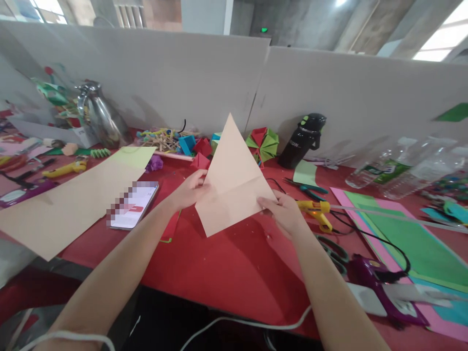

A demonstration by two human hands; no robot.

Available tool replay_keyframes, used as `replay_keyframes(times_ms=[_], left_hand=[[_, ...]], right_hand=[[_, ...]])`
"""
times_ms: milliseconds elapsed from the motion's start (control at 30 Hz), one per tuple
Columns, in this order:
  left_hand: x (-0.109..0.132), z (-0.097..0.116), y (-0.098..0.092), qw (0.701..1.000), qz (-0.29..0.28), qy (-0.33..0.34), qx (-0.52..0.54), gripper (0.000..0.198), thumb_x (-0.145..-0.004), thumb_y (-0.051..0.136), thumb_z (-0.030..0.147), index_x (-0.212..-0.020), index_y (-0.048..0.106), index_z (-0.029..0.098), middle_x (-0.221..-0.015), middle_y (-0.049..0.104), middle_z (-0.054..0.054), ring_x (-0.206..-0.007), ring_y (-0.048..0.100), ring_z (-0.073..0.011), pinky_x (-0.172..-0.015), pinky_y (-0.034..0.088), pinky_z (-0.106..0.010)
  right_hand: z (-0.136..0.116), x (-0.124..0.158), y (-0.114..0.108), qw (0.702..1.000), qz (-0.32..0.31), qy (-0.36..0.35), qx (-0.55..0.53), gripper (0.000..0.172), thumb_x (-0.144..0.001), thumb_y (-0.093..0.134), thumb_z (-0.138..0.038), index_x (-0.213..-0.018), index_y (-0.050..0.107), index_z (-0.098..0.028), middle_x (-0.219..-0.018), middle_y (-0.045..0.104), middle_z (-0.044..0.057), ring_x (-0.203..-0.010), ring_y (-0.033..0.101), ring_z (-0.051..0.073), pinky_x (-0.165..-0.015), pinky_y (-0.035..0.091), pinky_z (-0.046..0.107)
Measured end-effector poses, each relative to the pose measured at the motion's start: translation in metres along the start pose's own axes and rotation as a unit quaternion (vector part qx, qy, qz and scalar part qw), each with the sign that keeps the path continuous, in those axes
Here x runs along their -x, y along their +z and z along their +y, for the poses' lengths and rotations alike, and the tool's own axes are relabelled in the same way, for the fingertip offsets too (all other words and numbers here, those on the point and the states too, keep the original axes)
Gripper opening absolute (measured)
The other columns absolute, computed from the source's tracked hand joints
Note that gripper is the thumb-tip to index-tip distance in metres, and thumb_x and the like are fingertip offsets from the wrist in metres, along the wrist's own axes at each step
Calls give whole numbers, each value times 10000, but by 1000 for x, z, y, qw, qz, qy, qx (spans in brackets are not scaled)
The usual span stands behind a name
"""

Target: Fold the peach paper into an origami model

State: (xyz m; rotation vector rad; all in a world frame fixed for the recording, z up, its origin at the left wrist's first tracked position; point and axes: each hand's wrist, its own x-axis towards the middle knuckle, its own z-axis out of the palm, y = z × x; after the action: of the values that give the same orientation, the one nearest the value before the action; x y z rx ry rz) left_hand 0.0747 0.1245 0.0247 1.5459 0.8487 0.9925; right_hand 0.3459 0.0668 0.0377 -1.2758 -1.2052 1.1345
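A sheet of pale orange paper (234, 180) is held up above the red table, one corner pointing up and away from me. A faint crease runs across its lower part. At its left edge my left hand (190, 187) grips the sheet, fingers curled behind it. My right hand (283, 209) pinches the right corner with the thumb on the front; the other fingers are partly hidden. Left of the sheet lie a phone (135, 204) and a longer piece of similar paper (73, 200). A yellow glue gun (316, 212) lies just right of my right hand.
Scissors (332, 253), a purple glue gun (383, 287) and stacked coloured paper (413, 239) lie on the right. Behind stand a black bottle (302, 141), plastic bottles (387, 165), a folded paper flower (262, 144) and a metal jug (102, 117). A white cable (241, 319) crosses the table's front edge.
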Motion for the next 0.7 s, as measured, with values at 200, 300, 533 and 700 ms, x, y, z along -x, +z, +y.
replay_keyframes(times_ms=[200,300,533,700], left_hand=[[3,3,0,998,-54,-28,7,640,-787,664,240,-1360,390,157,-1178,652,-161,-1046,655,-269,-833,534,-398],[5,6,-5,998,-50,-25,-31,604,-796,653,242,-1353,433,163,-1194,653,-157,-1049,658,-268,-859,530,-417],[23,5,-20,990,-124,-64,-17,594,-828,624,291,-1378,425,186,-1229,650,-138,-1064,662,-250,-904,528,-414],[60,12,-6,965,-14,-79,-248,626,-866,577,400,-1422,398,174,-1321,588,-163,-1108,636,-273,-921,517,-434]], right_hand=[[-1,1,-11,1000,11,-13,8,419,-696,762,-358,-1060,653,-180,-995,709,72,-815,664,199,-686,553,318],[-10,10,-20,995,-29,-67,69,829,-707,776,-358,-1433,381,-293,-1390,539,111,-1041,656,241,-848,563,385],[-30,25,-34,915,-218,-124,316,705,-758,731,-289,-1407,460,-345,-1544,368,23,-1389,392,275,-1074,443,445],[-19,41,-27,865,-189,-175,431,265,-827,523,-135,-907,748,-251,-1019,749,18,-970,700,220,-900,555,374]])
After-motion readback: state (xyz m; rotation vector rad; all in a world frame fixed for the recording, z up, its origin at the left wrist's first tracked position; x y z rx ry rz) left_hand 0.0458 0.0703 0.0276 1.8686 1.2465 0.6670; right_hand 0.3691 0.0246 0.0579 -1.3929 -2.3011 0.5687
